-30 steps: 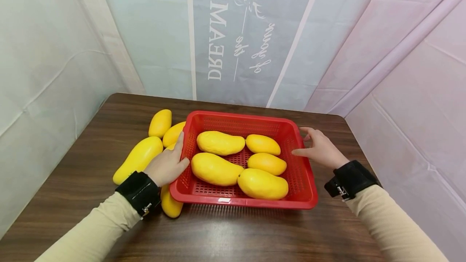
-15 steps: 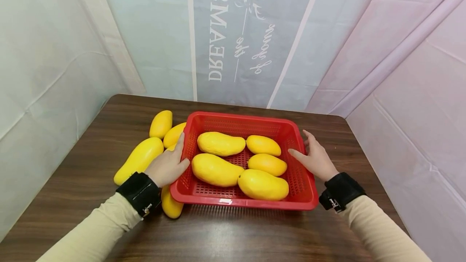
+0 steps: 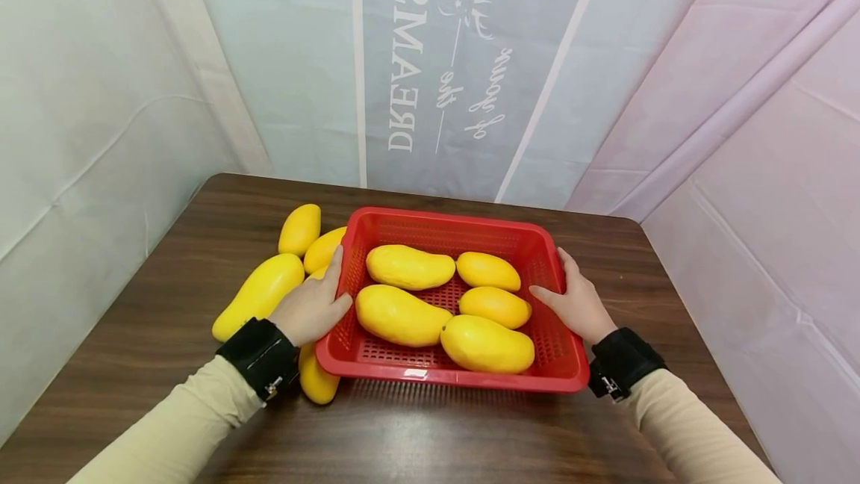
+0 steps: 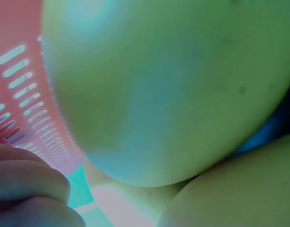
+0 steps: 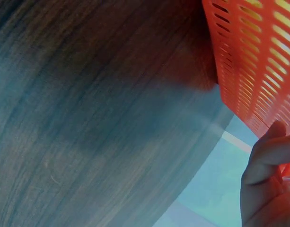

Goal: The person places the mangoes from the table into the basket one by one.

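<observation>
A red plastic basket [image 3: 430,376] with slotted walls holds several yellow mangoes, among them a large mango [image 3: 403,316] at its near left. My left hand [image 3: 310,308] grips the left rim, thumb over the inside and other fingers outside the wall. On the opposite side my right hand [image 3: 581,305] grips the right rim, its thumb reaching inside. In the right wrist view, curled fingers [image 5: 268,165] lie against the outer slotted wall. The left wrist view shows curled fingers [image 4: 31,189] beside the wall, with a loose mango [image 4: 159,85] filling most of the picture.
More mangoes lie left of the basket on the dark wooden table [image 3: 430,439], including a long mango [image 3: 258,297] and a small mango [image 3: 299,230]. One mango [image 3: 318,376] is partly under the basket's left edge. Cloth curtains [image 3: 463,81] hang behind and at both sides.
My right hand has moved in from the right, lowered its thumb over the basket's right rim and taken hold. The left hand stays on the left rim; the basket has hardly moved.
</observation>
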### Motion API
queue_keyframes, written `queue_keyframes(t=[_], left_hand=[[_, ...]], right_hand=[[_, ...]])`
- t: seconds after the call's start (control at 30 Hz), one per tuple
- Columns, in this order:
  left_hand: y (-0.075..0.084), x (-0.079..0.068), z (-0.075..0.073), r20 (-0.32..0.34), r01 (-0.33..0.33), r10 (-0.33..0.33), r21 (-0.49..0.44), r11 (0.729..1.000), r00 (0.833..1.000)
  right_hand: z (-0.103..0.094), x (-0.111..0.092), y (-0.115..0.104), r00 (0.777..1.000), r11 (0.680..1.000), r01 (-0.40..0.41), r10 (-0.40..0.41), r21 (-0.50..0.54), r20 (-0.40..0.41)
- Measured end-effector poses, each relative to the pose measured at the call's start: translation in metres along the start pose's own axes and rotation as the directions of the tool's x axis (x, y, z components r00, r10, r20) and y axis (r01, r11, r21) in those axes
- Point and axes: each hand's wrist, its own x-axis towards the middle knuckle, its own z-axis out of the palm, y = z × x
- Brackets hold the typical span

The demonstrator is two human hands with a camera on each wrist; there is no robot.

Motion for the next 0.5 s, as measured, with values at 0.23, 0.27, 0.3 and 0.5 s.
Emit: queue_keyframes(t=[0.23,0.27,0.3,0.5], left_hand=[[-0.0007,-0.0015,-0.001,0.011,0.01,-0.009,-0.018,1.0,1.0],[-0.0007,-0.0015,-0.0012,0.013,0.013,-0.013,-0.022,1.0,1.0],[-0.0004,-0.0016,-0.0014,0.015,0.015,-0.015,-0.025,1.0,1.0],[0.0008,-0.0013,-0.0019,0.028,0.019,-0.018,-0.034,0.999,0.999]], right_hand=[[0.0018,0.0035,-0.0003,0.998,0.995,-0.035,0.03,0.092,0.056],[0.0017,0.0042,-0.0001,0.998,0.995,-0.034,0.029,0.093,0.056],[0.0016,0.0047,0.0001,0.998,0.995,-0.031,0.026,0.093,0.057],[0.0012,0.0059,0.0036,0.999,0.997,-0.02,0.018,0.074,0.034]])
